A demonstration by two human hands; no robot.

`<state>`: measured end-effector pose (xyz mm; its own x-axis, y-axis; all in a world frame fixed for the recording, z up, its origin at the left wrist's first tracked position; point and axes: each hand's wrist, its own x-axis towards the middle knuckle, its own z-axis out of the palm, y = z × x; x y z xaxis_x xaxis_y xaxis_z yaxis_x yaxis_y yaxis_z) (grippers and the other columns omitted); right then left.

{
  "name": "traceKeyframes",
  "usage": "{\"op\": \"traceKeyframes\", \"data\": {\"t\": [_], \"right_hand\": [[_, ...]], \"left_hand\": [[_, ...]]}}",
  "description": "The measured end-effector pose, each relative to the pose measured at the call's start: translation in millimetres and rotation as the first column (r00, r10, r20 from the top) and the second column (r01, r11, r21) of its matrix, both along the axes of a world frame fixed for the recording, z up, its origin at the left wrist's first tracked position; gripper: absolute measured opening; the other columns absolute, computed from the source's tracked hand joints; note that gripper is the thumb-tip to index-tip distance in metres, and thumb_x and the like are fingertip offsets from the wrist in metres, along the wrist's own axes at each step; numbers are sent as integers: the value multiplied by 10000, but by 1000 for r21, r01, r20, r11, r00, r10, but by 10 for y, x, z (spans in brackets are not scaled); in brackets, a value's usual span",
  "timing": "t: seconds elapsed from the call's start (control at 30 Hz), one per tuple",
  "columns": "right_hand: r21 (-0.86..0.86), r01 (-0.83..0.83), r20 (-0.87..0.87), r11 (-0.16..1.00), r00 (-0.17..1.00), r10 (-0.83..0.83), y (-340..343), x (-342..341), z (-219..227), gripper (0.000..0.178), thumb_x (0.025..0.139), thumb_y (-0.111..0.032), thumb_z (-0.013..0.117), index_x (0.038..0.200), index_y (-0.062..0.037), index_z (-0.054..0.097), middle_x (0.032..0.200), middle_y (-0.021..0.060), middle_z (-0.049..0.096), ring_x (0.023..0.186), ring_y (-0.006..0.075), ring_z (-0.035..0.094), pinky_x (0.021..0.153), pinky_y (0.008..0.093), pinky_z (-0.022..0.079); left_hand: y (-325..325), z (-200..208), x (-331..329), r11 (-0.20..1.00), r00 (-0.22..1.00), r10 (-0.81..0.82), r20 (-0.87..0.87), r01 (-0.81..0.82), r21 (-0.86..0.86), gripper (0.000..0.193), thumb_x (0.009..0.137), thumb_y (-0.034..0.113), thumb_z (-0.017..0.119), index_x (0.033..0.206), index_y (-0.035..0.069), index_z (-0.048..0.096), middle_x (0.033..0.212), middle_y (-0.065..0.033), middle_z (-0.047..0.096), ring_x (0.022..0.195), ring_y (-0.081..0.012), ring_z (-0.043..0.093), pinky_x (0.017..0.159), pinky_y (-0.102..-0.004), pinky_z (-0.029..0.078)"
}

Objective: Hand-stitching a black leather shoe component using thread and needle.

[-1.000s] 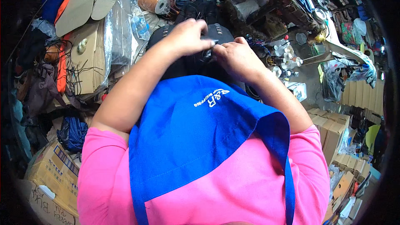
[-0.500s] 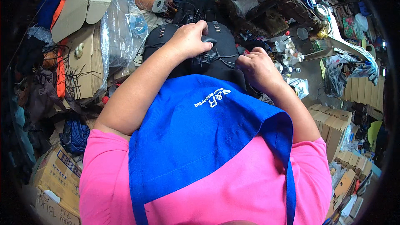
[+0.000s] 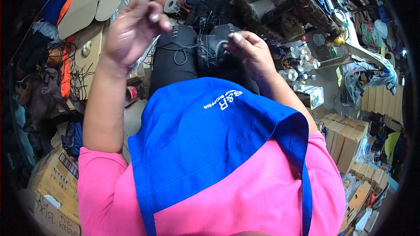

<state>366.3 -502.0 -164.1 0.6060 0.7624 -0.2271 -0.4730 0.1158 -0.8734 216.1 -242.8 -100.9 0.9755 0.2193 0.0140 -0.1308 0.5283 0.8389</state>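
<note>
A black leather shoe [image 3: 205, 54] rests between my thighs, partly over the dark trousers. Thin black cord [image 3: 178, 52] lies in loops across my left thigh and beside the shoe. My left hand [image 3: 133, 32] is raised to the left of the shoe, away from it. Its fingers are bent and apart, blurred by motion, with nothing visible in them. Close to the shoe's right side, my right hand [image 3: 253, 52] has thumb and fingers pinched together. What sits between those fingertips is too small to make out. A blue apron [image 3: 205, 135] covers my front.
Cardboard sheets [image 3: 85, 13] lean at the left, next to an orange strip [image 3: 65, 70]. Ahead is a thread spool [image 3: 171, 3]. Several small bottles [image 3: 302, 63] stand to the right, above stacked boxes [image 3: 343, 135]. A carton [image 3: 61, 179] sits at lower left.
My left hand has lifted from the shoe and swung to the left. The right hand has shifted left and up, nearer the shoe. More of the shoe and looped cord now shows.
</note>
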Motion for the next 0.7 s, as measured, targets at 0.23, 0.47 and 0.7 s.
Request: {"op": "traceKeyframes", "data": {"t": [0.23, 0.47, 0.7], "right_hand": [[105, 58, -187, 993, 982, -37, 115, 215, -81, 209, 960, -294, 550, 923, -92, 512, 750, 48, 546, 658, 154, 542, 574, 313, 442], [510, 272, -193, 816, 961, -199, -937, 1258, 793, 254, 998, -286, 452, 900, -68, 539, 794, 47, 493, 752, 182, 489, 788, 351, 415], [-499, -381, 481, 779, 626, 614, -1249, 675, 1442, 251, 857, -252, 660, 907, -8, 691, 833, 79, 649, 734, 130, 580, 678, 262, 450]], "left_hand": [[459, 148, -721, 933, 935, 271, -230, -196, 302, 275, 987, 201, 498, 1161, 2, 575, 683, 63, 387, 589, -17, 370, 503, -181, 291], [857, 998, -1253, 533, 709, 699, 93, -603, 594, 380, 1000, 241, 473, 1243, -49, 507, 707, 66, 363, 615, -15, 319, 595, -189, 297], [730, 437, -1501, -254, 884, 246, -397, 454, 854, 243, 673, 107, 736, 796, -19, 568, 801, -125, 556, 760, -297, 550, 675, -371, 426]]}}
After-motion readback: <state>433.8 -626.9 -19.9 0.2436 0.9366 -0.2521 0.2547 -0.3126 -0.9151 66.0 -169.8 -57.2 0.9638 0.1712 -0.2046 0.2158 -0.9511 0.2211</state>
